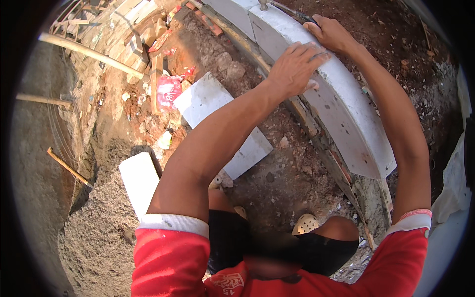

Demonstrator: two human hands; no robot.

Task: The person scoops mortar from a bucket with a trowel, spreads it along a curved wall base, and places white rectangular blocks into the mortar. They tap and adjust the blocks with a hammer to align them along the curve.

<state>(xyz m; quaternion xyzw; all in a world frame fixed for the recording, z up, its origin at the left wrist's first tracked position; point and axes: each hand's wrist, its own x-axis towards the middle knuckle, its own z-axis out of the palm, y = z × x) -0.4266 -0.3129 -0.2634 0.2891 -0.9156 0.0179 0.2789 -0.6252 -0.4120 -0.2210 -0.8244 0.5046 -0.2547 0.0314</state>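
Note:
A low wall of white lightweight blocks (341, 119) curves from the top of the view down to the lower right. My left hand (297, 67) lies on its top edge with the fingers stretched out and the palm down, holding nothing. Just beyond it, my right hand (330, 33) is closed around the dark handle of a slim tool (308, 19). The tool's far end runs along the wall top toward a small metal piece (263, 5), and its kind cannot be made out.
Two loose white slabs (255, 148) (139, 180) lie on the ground to the left. Wooden poles (91, 54), a red plastic bag (168, 91) and rubble surround them. Dark soil (396, 44) borders the wall's far side. A rough mound (104, 222) rises at the lower left.

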